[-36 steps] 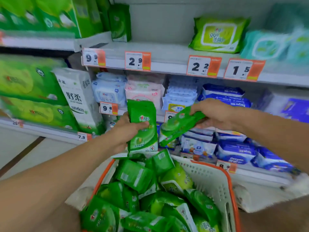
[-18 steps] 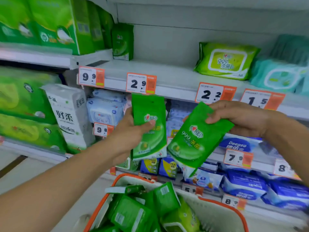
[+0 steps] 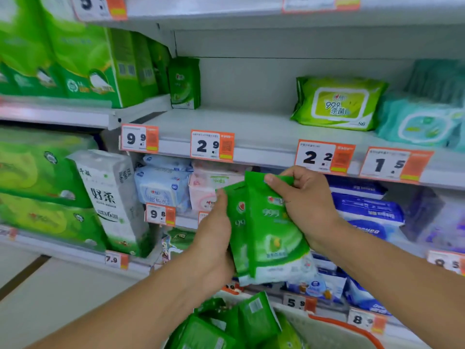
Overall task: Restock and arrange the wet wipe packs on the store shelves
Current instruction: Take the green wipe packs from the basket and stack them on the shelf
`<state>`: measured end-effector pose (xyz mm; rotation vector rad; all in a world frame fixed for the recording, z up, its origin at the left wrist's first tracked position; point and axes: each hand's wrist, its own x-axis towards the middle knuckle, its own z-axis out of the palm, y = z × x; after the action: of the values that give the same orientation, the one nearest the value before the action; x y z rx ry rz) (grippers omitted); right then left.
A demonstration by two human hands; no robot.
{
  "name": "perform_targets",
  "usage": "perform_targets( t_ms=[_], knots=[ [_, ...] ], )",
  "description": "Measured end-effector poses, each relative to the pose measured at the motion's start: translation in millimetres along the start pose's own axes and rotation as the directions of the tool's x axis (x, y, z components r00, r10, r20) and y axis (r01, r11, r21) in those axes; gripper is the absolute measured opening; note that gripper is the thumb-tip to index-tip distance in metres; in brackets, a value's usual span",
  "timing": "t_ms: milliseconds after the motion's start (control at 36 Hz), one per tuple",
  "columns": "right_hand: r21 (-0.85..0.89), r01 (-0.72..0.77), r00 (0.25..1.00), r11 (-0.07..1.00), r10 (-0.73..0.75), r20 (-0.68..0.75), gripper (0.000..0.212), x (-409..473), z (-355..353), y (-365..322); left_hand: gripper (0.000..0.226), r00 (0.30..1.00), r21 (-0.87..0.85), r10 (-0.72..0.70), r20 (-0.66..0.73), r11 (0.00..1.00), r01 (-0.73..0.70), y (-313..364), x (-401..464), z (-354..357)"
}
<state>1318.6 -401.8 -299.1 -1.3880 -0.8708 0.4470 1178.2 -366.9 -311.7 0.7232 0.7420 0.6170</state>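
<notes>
Two small green wet wipe packs are held together upright in front of the shelves. My left hand (image 3: 214,238) grips the rear pack (image 3: 236,222) along its left edge. My right hand (image 3: 304,205) holds the front pack (image 3: 271,238) from its top right, thumb across the top. Below them, the orange-rimmed basket (image 3: 352,326) holds several more green packs (image 3: 226,323). One matching green pack (image 3: 185,83) stands upright at the left end of the white shelf (image 3: 239,124), above the 2.9 price tag (image 3: 212,146).
A large lime wipe pack (image 3: 337,102) and teal packs (image 3: 422,119) lie on the same shelf to the right. Green tissue bundles (image 3: 75,59) fill the left bay. A white tissue pack (image 3: 110,197) and blue packs (image 3: 364,210) sit on lower shelves.
My hands have brought the two green packs together, the right pack now overlapping the left one. The view has risen toward the shelf, and the basket has dropped to the bottom edge.
</notes>
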Motion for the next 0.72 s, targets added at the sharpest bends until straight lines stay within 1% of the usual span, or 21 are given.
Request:
perform_targets(
  t_ms=[28,83,167,250,306,361,417,472,583,639,722],
  knots=[
    [0.011,-0.022,1.0,1.0,0.022,0.0,0.024,-1,2,2,0.062,0.999,-0.052,-0.038,0.01,0.998,0.038,-3,1,1],
    [0.013,-0.073,0.997,0.997,0.072,0.032,0.025,-3,6,4,0.064,0.998,-0.091,-0.058,0.021,0.994,0.059,-7,0,5],
    [-0.015,-0.155,0.987,0.988,0.155,0.047,0.028,-6,9,8,0.055,0.997,-0.085,-0.064,0.038,0.994,0.067,-7,1,6],
    [-0.013,-0.195,0.981,0.981,0.196,0.019,0.027,-5,6,12,0.047,0.995,-0.06,-0.092,0.038,0.994,0.094,-5,-1,1],
    [0.029,-0.217,0.976,0.976,0.217,-0.024,0.025,-3,5,15,0.044,0.992,-0.057,-0.112,0.052,0.992,0.115,-3,-5,0],
    [0.119,-0.244,0.967,0.963,0.251,-0.046,0.023,-1,4,19,0.045,0.994,-0.033,-0.086,0.074,0.996,0.088,-4,-4,1],
    [0.178,-0.245,0.963,0.953,0.261,-0.073,0.023,0,4,21,0.05,0.995,-0.026,-0.009,0.098,1.0,0.012,-4,-4,2],
    [0.184,-0.228,0.958,0.956,0.254,-0.134,0.024,0,4,25,0.051,0.993,-0.014,0.039,0.112,0.999,-0.038,-4,-6,4],
    [0.202,-0.226,0.938,0.953,0.269,-0.22,0.026,-5,8,32,0.039,0.984,-0.006,-0.006,0.179,1.0,0.008,-5,-10,3],
    [0.201,-0.22,0.937,0.955,0.264,-0.228,0.027,-5,8,30,0.042,0.984,0.023,-0.004,0.18,1.0,-0.001,-4,-9,0],
    [0.173,-0.186,0.945,0.967,0.224,-0.239,0.025,1,6,26,0.054,0.989,0.104,0.017,0.148,0.994,-0.033,-2,-8,-1]
  ],
)
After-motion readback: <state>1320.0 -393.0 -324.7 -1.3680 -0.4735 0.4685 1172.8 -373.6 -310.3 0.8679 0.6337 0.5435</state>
